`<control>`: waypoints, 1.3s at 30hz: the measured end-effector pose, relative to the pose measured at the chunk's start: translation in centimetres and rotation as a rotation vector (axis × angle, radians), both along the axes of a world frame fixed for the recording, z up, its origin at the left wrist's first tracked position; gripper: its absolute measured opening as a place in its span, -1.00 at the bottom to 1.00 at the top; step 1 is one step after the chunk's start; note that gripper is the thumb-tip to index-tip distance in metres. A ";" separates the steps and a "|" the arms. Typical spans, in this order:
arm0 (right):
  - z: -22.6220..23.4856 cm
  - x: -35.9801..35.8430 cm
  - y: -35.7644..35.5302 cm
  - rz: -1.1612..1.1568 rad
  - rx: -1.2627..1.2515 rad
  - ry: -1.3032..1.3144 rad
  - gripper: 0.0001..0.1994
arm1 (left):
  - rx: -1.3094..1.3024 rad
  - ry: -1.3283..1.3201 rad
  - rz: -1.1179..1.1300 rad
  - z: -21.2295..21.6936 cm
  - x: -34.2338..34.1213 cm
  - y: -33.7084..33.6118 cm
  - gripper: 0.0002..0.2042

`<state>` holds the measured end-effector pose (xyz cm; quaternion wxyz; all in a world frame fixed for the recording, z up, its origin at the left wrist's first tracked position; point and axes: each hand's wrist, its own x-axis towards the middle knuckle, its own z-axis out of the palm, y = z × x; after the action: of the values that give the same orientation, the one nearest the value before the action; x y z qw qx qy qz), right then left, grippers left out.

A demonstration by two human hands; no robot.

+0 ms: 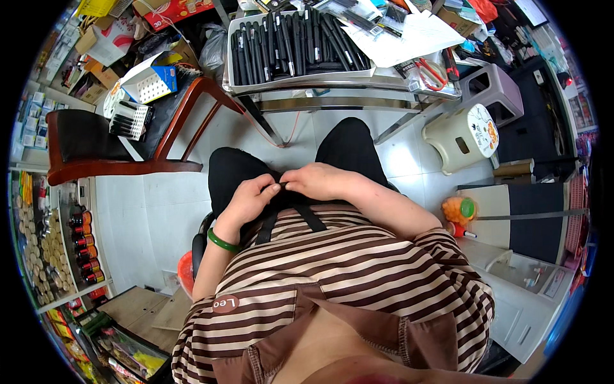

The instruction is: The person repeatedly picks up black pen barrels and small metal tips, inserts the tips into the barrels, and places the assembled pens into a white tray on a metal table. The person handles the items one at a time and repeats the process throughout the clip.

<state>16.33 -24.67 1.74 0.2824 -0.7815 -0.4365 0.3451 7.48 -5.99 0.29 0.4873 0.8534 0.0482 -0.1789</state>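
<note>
My left hand (251,195) and my right hand (320,180) meet over my lap, fingertips pinched together on a small black thing (282,185) between them. It is too small to tell what it is. Two black straps (310,217) run down from the hands over my striped shirt. A green bangle (222,241) circles my left wrist. My knees in black trousers (348,144) point toward a glass table (332,102). A white tray (294,70) on the table holds several black pens in a row.
A wooden chair (121,168) with boxes on it stands at the left. Two plastic stools (462,136) sit at the right beside a white cabinet (518,301). Shelves with small bottles (83,246) line the left edge. Red-handled scissors (432,72) and papers lie on the table.
</note>
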 end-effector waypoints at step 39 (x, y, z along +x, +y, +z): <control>4.8 21.3 -7.2 -0.929 0.379 -0.469 -0.79 | 0.561 -0.952 -0.576 6.4 22.2 -10.6 -0.77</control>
<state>37.62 -31.83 6.53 0.4360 -0.8832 -0.1515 -0.0836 29.65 -16.59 6.71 0.1449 0.9139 -0.3610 0.1163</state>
